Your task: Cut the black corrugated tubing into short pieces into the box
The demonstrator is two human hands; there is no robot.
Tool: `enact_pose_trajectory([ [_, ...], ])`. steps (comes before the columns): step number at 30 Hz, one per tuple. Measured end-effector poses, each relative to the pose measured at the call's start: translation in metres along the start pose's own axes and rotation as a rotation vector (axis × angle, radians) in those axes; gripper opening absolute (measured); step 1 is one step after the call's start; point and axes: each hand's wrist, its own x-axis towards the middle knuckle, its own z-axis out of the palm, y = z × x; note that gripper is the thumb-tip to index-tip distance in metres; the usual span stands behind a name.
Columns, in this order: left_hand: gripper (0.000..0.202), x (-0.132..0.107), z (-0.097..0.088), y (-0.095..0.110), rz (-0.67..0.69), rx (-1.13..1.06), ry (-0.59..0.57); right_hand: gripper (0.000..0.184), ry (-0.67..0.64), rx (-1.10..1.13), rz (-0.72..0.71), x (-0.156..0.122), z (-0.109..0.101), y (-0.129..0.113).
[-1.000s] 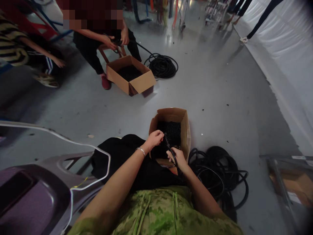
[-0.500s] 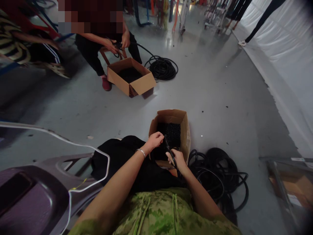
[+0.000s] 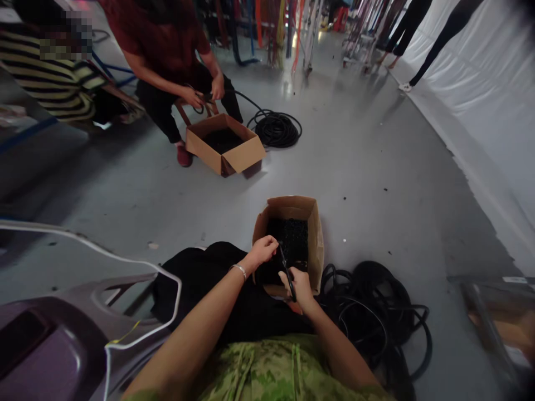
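My right hand [image 3: 298,287] is closed around black-handled scissors [image 3: 285,262], whose blades point up and away from me. Close to the blade tips, my left hand [image 3: 264,250] is closed in a pinch; what lies between its fingers is too small to make out. Both hands are above a cardboard box [image 3: 316,245] standing between my knees. Inside it lies a heap of small black pieces [image 3: 295,234].
Coils of black hose [image 3: 376,306] lie on the floor to my right. Ahead, a co-worker [image 3: 167,61] sits behind another cardboard box [image 3: 204,159], beside a black hose coil [image 3: 278,129]. A purple-grey chair [image 3: 62,334] and a white cable [image 3: 125,253] are on my left.
The view has tilted up slightly, so the surroundings sit lower in the picture. My hands keep their grips above the box, and the scissors remain near my left fingers.
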Motion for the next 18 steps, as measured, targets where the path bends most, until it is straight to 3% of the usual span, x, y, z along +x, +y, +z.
enact_pose_trajectory([
  [4,0.018,0.005,0.000,-0.005,0.079,0.054,0.053,0.043,-0.010,-0.042,-0.009,0.005,-0.011,-0.002],
  [10,0.013,0.013,-0.006,-0.009,0.058,0.078,0.284,0.041,-0.044,0.143,0.086,0.006,-0.027,-0.005],
  [14,0.020,0.013,-0.005,-0.013,0.088,0.222,0.229,0.037,0.029,0.106,0.042,0.014,-0.026,-0.014],
  [18,0.023,0.009,0.003,-0.015,-0.058,0.162,0.155,0.030,0.076,-0.060,-0.085,0.028,-0.019,-0.038],
])
